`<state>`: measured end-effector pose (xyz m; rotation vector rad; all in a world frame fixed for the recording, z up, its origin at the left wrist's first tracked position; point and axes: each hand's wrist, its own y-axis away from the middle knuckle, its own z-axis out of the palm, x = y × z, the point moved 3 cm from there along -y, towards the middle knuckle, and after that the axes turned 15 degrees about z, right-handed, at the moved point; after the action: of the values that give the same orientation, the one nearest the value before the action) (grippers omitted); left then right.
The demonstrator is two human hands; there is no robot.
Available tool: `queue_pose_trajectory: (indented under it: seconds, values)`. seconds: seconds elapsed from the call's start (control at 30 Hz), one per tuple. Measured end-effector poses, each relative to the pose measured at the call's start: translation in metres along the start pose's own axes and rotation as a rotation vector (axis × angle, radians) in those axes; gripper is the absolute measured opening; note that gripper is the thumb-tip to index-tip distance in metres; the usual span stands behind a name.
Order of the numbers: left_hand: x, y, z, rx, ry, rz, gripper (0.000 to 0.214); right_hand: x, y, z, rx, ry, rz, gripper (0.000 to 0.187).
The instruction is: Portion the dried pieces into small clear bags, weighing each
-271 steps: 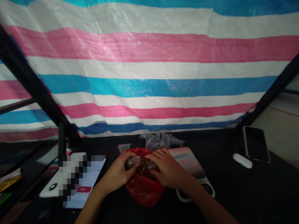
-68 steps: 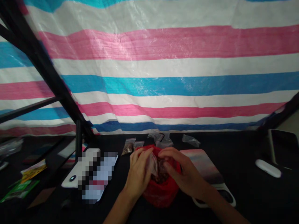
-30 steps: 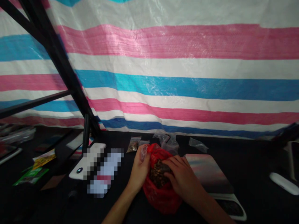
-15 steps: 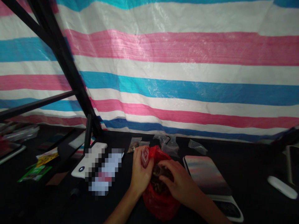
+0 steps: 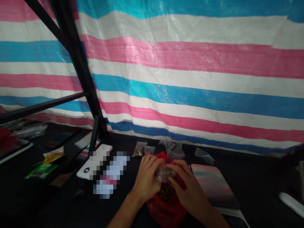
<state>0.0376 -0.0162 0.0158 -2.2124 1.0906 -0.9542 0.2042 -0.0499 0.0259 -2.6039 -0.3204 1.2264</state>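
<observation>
A red plastic bag (image 5: 166, 210) stands open in front of me, with brown, dried-looking bits (image 5: 166, 193) inside. Above its mouth, my left hand (image 5: 148, 175) is closed on a small clear plastic bag (image 5: 161, 174). My right hand (image 5: 184, 180) pinches a small, brownish, partly see-through piece (image 5: 169, 172) against the clear bag's opening; blur hides its exact kind. Beyond the hands lie a small zip bag (image 5: 139, 150) of brown bits and a second small zip bag (image 5: 149, 150) beside it.
Clear bags (image 5: 175, 150) lie at the back, with another clear bag (image 5: 204, 155) to the right. A pink-grey case (image 5: 213, 182) is right of my hands. A white device (image 5: 104, 150) lies left, near green (image 5: 41, 171) and yellow packets (image 5: 54, 155). Black frame bars (image 5: 80, 69) cross the left.
My right hand has risen from the bits in the red bag to the clear bag in my left hand. My left hand has turned inward over the red bag. The view has shifted slightly.
</observation>
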Motion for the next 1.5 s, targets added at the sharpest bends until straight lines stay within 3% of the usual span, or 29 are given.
queue_pose_trajectory:
  seconds: [0.2,0.5,0.8,1.0,1.27,1.5]
  values:
    - [0.007,-0.004,-0.001,-0.114,0.060,-0.028,0.037,0.001,0.000,-0.002,0.069,0.093,-0.138,0.044]
    - [0.002,0.000,0.003,-0.045,0.096,0.009,0.046,0.005,-0.003,-0.012,0.144,0.113,-0.161,0.026]
    - [0.008,-0.005,0.002,-0.053,0.085,-0.025,0.037,-0.008,0.002,-0.014,0.172,0.168,-0.323,0.031]
    - [0.007,-0.004,0.003,-0.030,0.096,-0.132,0.038,-0.007,0.001,-0.018,0.191,0.164,-0.278,0.028]
    - [0.015,-0.007,0.008,-0.108,0.083,-0.112,0.028,-0.007,0.004,-0.015,0.111,0.208,-0.305,0.030]
    - [0.001,-0.007,0.004,0.043,0.040,-0.209,0.012,-0.001,-0.001,-0.024,0.288,0.102,-0.177,0.035]
